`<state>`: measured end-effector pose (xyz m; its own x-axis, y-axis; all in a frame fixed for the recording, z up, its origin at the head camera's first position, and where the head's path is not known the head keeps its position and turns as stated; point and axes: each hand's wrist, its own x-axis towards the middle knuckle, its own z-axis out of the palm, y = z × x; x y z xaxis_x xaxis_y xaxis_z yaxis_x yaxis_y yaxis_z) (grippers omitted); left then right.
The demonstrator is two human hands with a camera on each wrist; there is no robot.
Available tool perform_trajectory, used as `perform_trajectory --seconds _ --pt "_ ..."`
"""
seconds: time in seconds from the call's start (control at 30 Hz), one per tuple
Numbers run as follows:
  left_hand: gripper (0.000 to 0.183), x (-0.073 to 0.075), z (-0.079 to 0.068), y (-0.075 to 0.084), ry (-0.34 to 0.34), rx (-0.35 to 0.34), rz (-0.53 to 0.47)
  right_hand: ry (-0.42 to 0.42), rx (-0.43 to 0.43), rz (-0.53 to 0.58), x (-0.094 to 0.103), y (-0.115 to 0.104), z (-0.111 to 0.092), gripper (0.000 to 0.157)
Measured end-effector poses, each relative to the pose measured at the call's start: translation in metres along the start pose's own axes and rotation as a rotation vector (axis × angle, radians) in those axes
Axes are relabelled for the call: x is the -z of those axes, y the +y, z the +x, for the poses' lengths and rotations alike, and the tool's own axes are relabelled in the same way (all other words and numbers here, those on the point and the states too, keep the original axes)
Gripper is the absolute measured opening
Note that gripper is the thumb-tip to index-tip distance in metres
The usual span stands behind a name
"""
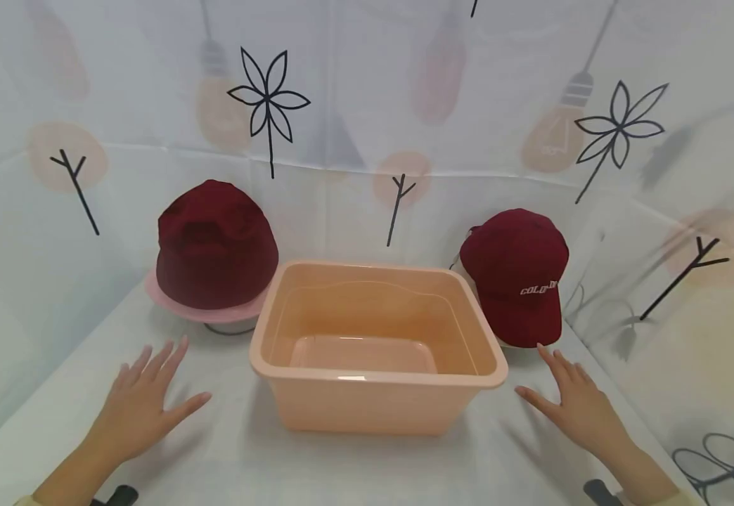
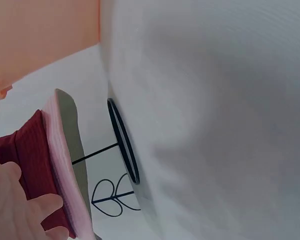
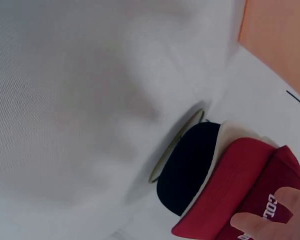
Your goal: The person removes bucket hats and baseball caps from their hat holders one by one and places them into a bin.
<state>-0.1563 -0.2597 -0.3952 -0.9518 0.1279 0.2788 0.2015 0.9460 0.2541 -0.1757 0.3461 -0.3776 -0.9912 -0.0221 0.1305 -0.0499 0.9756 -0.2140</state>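
Observation:
My left hand (image 1: 138,404) hovers over the table at the left with its fingers spread, holding nothing. Beyond its fingertips a dark red bucket hat (image 1: 217,246) sits over a pink hat (image 1: 234,314), whose brim sticks out below. In the left wrist view a thin stand (image 2: 124,142) with a round black base carries them. My right hand (image 1: 585,407), also spread and holding nothing, is in front of a dark red baseball cap (image 1: 519,274) with white lettering. Its fingertips overlap the cap's brim in the head view. Cream and dark caps (image 3: 190,167) show beneath it.
Between the hands stands a peach plastic basin (image 1: 367,404) with nothing inside. A white table (image 1: 367,471) lies under everything. Printed white cloth (image 1: 354,91) hangs close behind the hats and along both sides.

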Motion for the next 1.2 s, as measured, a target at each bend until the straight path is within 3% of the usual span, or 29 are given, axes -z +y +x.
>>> perform_trajectory --seconds 0.27,0.47,0.63,0.77,1.2 --pt "0.099 0.008 0.009 0.012 -0.059 0.07 -0.111 0.012 -0.021 0.177 0.004 -0.005 0.003 0.095" --pt "0.103 0.012 0.015 0.021 -0.069 0.085 -0.267 -0.028 -0.101 0.243 0.006 -0.005 0.006 0.095" --pt "0.101 0.017 0.018 0.029 -0.105 0.157 -0.337 -0.015 -0.118 0.301 0.011 -0.007 0.007 0.093" --pt "0.098 0.02 0.021 0.033 -0.093 0.186 -0.386 -0.003 -0.116 0.343 0.013 -0.008 0.008 0.091" --pt "0.088 0.025 0.029 0.043 -0.022 0.185 -0.566 -0.001 -0.167 0.45 0.014 -0.013 0.016 0.091"
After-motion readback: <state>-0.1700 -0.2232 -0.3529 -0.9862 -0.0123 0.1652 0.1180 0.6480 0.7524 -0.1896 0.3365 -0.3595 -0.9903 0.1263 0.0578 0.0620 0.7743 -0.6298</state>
